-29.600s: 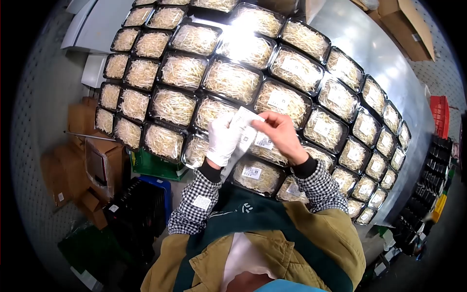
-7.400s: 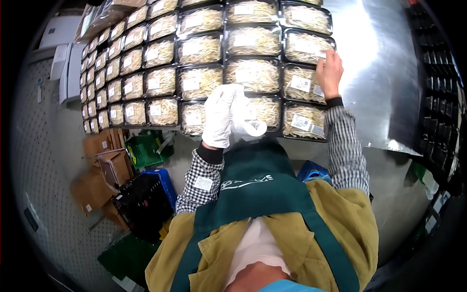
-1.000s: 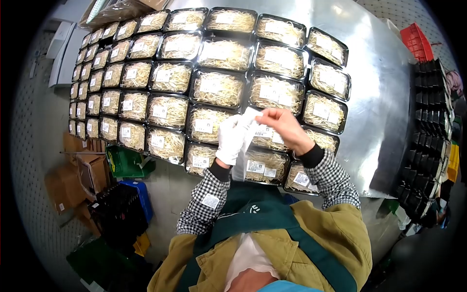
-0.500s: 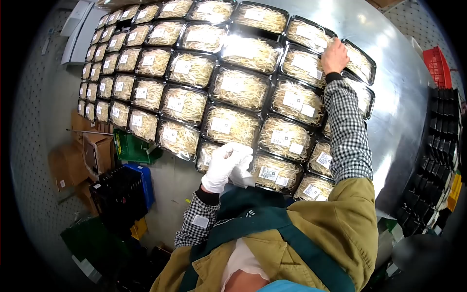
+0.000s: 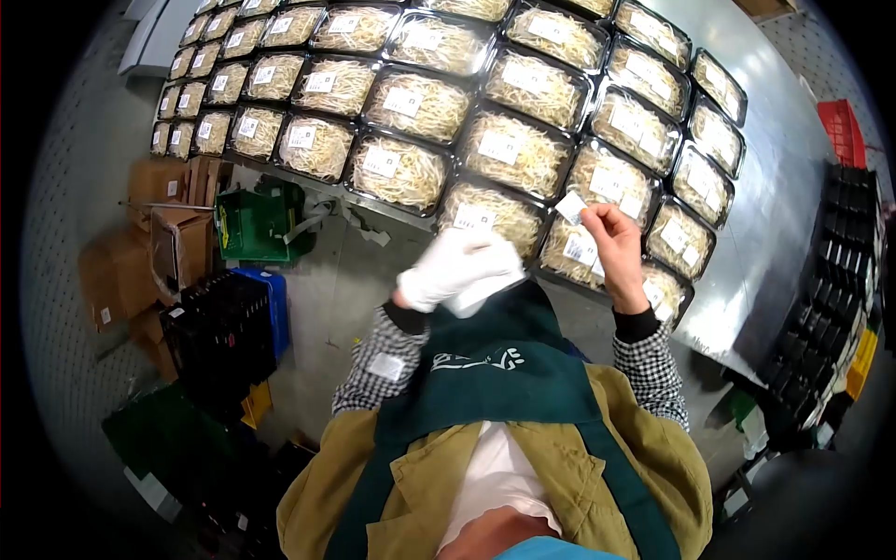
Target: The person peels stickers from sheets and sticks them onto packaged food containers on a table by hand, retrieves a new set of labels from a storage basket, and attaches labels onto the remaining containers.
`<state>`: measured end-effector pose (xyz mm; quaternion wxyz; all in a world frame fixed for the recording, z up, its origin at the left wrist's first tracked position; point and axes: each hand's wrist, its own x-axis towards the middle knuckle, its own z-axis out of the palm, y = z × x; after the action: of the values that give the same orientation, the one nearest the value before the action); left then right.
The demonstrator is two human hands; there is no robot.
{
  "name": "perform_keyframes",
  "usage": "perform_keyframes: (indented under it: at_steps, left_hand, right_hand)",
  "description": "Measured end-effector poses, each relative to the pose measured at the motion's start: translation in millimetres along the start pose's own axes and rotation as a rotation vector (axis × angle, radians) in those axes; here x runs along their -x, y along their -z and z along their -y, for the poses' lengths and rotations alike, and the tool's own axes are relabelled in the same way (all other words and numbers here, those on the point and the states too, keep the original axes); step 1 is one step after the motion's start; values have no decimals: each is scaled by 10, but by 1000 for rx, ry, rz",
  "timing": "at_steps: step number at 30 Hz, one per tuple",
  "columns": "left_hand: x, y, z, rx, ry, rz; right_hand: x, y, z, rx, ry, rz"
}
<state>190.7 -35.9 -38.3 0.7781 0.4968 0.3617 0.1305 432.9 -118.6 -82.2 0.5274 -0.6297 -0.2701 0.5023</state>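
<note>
Along the right edge of the tabletop [image 5: 777, 196] there is free room to pass. By the near edge, the trays [image 5: 398, 175] stand close together, with only narrow gaps, and they block the surface.

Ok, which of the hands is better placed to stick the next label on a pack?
The right hand, I'd judge: it is bare and pinches a single label over the sprout packs. The gloved left hand is occupied, holding a white strip.
</note>
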Motion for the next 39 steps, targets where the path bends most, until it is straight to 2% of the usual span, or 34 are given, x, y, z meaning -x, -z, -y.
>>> perform_keyframes:
  at_steps: [1,2,3,4,5,6,7,10,11,12,14,15,16,18,19,22,23,24,25,26,28,30,32,33,34,35,36,37,38,39]
  left_hand:
    - [279,226,-102,79,141,-23]
    - [508,472,0,72,21,-144]
    - [750,636,-120,137,0,-293]
    - [991,873,-173,202,-71,-324]
    - [1154,1101,-110,114,-133,-448]
    - [1310,1287,-93,163,-224,-454]
    - [1400,1414,-113,118,-190,-422]
    - [1394,1403,-181,-97,-153,-340]
    - [1314,1319,-156,-98,-141,-287]
    - [1222,1221,-111,-99,-131,-231]
    - [949,1025,180,-148,-198,-167]
    - [807,942,325,-248,-213,-179]
    - [722,851,434,-347,-222,-192]
    - [602,712,445,-544,-250,-176]
    - [545,703,375,-535,-202,-148]
    - [493,774,329,-126,-197,30]
    - [541,819,143,-58,5,89]
    - [543,856,62,76,98,91]
    - [521,888,87,123,77,55]
    - [475,918,103,166,52,22]
    - [387,897,-24,91,-35,-42]
    - [231,948,3,58,-45,-49]
    - [74,930,93,8,-30,-63]
    - [-7,911,135,-47,-38,-57]
    - [-119,885,162,-105,-56,-48]
    - [-232,789,201,-401,-280,-163]
    - [-312,655,209,-375,-319,-256]
    - [-397,623,299,-473,-388,-280]
    - [-499,627,366,-574,-466,-300]
    - [-541,615,291,-462,-320,-236]
  right_hand:
    - [92,-108,-83,284,11,-24]
    - [147,-244,-392,395,188,-78]
    - [214,-435,-535,539,232,-142]
    - [273,-642,-646,681,276,-200]
    - [312,-826,-761,862,313,-270]
    - [321,-971,-861,1039,351,-345]
    - [331,-1059,-940,1221,384,-394]
    - [333,-1147,-1104,1238,427,-639]
    - [336,-1120,-1151,1112,368,-683]
    - [380,-1123,-1103,1059,411,-748]
    - [599,-1276,-841,468,174,-525]
    - [722,-1394,-730,100,144,-268]
    - [919,-1570,-377,-5,12,-56]
    - [1114,-1766,-152,-223,-176,69]
    - [1046,-1685,-176,-148,-101,-1]
    - [457,-1238,-280,1,125,-305]
    - [157,-999,-321,220,147,-297]
    - [-119,-850,-377,631,238,-404]
    - [-390,-754,-526,879,386,-486]
    - [-603,-737,-649,928,402,-508]
    - [-753,-816,-738,1258,480,-599]
    - [-739,-852,-770,1353,461,-626]
    - [-752,-781,-848,1165,471,-748]
    - [-673,-775,-834,1134,410,-756]
    - [-551,-806,-719,948,336,-638]
    - [-450,-847,-684,626,287,-454]
    - [-245,-1027,-336,402,5,-226]
    - [-121,-1154,-309,77,36,-47]
    - [23,-1251,-98,-101,-180,37]
    - [34,-1262,-33,-150,-170,3]
